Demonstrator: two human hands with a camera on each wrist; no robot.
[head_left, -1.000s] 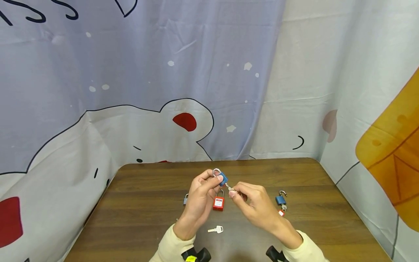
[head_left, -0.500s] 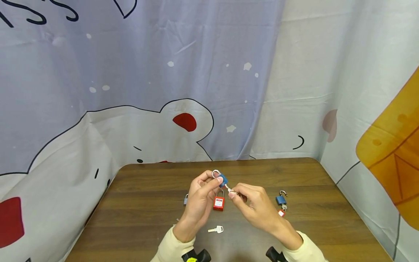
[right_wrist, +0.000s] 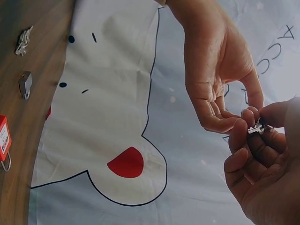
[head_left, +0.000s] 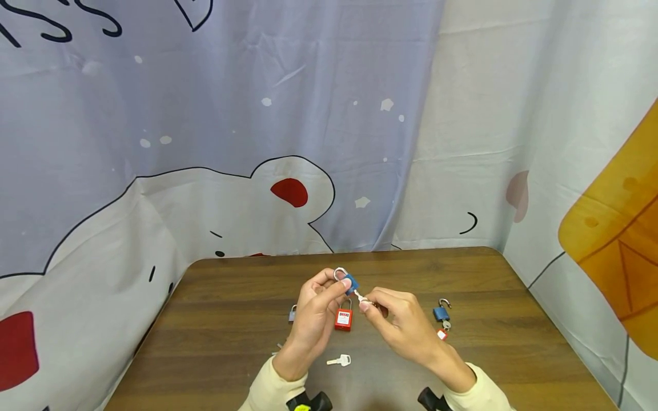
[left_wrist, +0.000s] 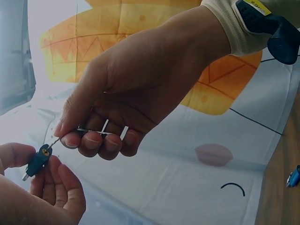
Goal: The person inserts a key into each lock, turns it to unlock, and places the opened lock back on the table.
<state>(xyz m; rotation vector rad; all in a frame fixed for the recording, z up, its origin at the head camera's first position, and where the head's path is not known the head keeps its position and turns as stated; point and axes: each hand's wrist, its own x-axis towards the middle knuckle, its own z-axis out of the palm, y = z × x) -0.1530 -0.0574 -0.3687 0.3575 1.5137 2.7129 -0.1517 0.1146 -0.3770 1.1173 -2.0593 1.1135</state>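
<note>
My left hand holds a small blue padlock between thumb and fingers, its shackle pointing up and away. The padlock's brass keyhole faces my right hand in the left wrist view. My right hand pinches a key by thumb and forefinger, its tip at the keyhole; how deep it sits I cannot tell. More keys on a ring show in the right palm. Both hands are raised above the wooden table.
A red padlock stands behind a loose key. A grey padlock and a bunch of keys lie leftward. At right lies another blue padlock, shackle released, with a key and a small red item.
Both hands keep their grip on the padlock and key. They stay almost in place, with only a very slight downward shift in the view.
</note>
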